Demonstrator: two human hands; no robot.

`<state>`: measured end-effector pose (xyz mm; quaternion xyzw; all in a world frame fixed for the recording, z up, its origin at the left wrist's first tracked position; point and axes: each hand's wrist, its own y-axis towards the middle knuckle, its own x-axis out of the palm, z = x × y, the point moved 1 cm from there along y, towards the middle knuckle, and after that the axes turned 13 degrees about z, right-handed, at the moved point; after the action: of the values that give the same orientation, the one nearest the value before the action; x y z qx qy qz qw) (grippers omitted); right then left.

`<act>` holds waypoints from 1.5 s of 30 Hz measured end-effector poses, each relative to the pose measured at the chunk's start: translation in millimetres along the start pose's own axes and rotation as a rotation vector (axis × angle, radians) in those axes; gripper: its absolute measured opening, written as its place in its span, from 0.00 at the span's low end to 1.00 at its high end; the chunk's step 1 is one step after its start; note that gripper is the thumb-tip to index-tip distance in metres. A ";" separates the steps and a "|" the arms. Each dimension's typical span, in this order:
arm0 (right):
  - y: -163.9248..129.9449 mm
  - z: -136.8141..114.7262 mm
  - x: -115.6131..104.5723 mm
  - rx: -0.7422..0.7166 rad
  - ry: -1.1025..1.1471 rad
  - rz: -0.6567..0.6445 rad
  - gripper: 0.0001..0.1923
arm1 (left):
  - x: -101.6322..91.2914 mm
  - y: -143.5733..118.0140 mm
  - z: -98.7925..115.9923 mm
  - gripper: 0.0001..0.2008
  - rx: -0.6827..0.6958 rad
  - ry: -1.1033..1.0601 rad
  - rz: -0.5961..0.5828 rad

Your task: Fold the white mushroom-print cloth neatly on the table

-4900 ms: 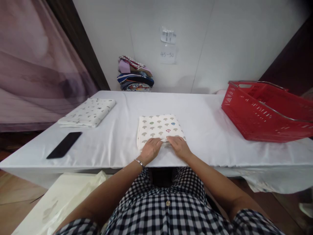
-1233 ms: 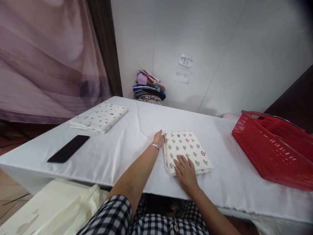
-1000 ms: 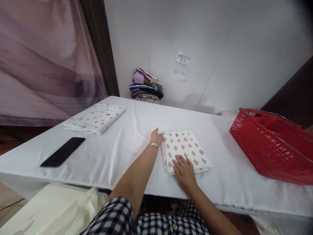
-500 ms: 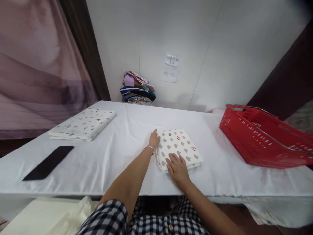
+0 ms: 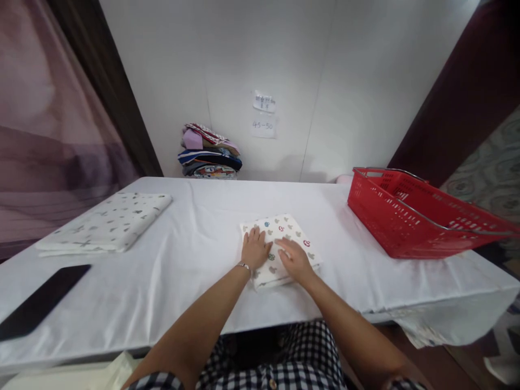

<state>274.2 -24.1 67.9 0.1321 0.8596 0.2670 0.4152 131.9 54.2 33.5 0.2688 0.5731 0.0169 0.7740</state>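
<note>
On top of one folded cloth (image 5: 273,265), two hands are resting. The left hand (image 5: 255,250) is lying palm down, its grip spread; one silvery bracelet (image 5: 244,266) is circling that wrist. Just beside it on the right, the right hand (image 5: 295,261) is stretching its index finger over the fabric, its grip also spread, thumb standing apart.

Flat and squarish, the folded cloth is sitting slightly turned near the front edge of the white-covered tabletop (image 5: 211,214). Its off-white face is showing rows of grey-beige mushroom-like shapes and four coloured ones: one blue, two red, one green. The hands are covering part of the print, so the grey ones cannot be fully counted. Layered edges are showing along its near side.

Left of the folded cloth, one second cloth (image 5: 111,223), white with small grey figures, is lying folded, and nearer the front one flat black slab (image 5: 43,299) is lying. Right of the folded cloth, well apart, one red basket (image 5: 400,230) is standing. Beyond it to the left, one stack of fabrics (image 5: 210,158) is rising. Straight beyond, two papers (image 5: 263,126) are hanging on the pale wall (image 5: 162,70).
</note>
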 end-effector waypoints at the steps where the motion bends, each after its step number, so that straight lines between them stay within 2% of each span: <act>1: 12.3 3.9 -1.8 -0.012 -0.050 0.000 0.21 | 1.0 0.5 0.0 0.27 0.008 0.025 0.002; 3: 31.9 15.0 -2.5 -0.010 -0.183 -0.049 0.26 | 1.8 1.7 0.4 0.28 0.012 0.059 -0.005; 5: 41.0 30.9 -0.2 0.056 -0.312 -0.148 0.30 | 1.8 2.4 0.8 0.28 0.009 0.072 -0.016; 9: 33.5 64.5 8.0 0.232 -0.427 -0.322 0.35 | 0.9 1.3 0.6 0.28 0.000 0.054 -0.015; 12: 26.3 76.2 13.2 0.241 -0.421 -0.323 0.36 | 0.8 0.2 0.4 0.27 -0.020 0.008 -0.014; 17: 31.8 77.5 15.2 0.245 -0.356 -0.298 0.34 | -1.2 -0.9 0.7 0.25 -0.098 -0.073 -0.018; 20: 38.0 81.5 8.6 0.300 -0.262 -0.284 0.31 | -7.9 -2.9 -0.5 0.28 -0.250 -0.129 0.052; 24: 33.5 94.0 -9.3 0.424 -0.149 -0.204 0.26 | -17.3 -10.8 -4.0 0.33 -0.587 -0.252 0.145; 27: 22.1 100.4 -16.0 0.439 -0.135 -0.145 0.25 | -16.5 -18.4 -7.1 0.35 -0.751 -0.430 0.040; 30: 10.0 96.1 -6.7 0.482 -0.156 -0.044 0.25 | -15.7 -16.6 -19.3 0.35 -0.804 -0.569 -0.058; 32: 0.1 84.2 8.6 0.490 -0.108 0.016 0.26 | -22.2 -5.1 -37.0 0.34 -0.753 -0.540 -0.038; 34: -12.2 66.0 27.8 0.446 0.028 0.021 0.29 | -35.7 12.6 -60.4 0.32 -0.644 -0.384 0.000; 35: -18.8 56.0 37.1 0.414 0.108 0.001 0.31 | -43.6 21.6 -72.2 0.30 -0.582 -0.274 -0.008; 38: -34.0 32.3 53.5 0.346 0.212 -0.091 0.36 | -63.3 35.6 -97.2 0.27 -0.566 -0.140 0.010; 40: -34.5 26.9 51.1 0.341 0.145 -0.095 0.35 | -66.8 29.1 -98.3 0.25 -0.432 -0.051 0.033; 42: -25.4 27.6 41.4 0.353 0.020 -0.043 0.32 | -61.2 11.5 -89.2 0.25 -0.252 0.005 0.041; 45: 1.2 24.7 29.6 0.271 -0.120 -0.009 0.30 | -46.3 -18.3 -73.9 0.26 -0.138 0.038 0.034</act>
<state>275.3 -1.2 36.9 0.1986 0.8620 0.1385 0.4454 44.6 52.4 51.5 0.2243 0.5804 0.0746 0.7793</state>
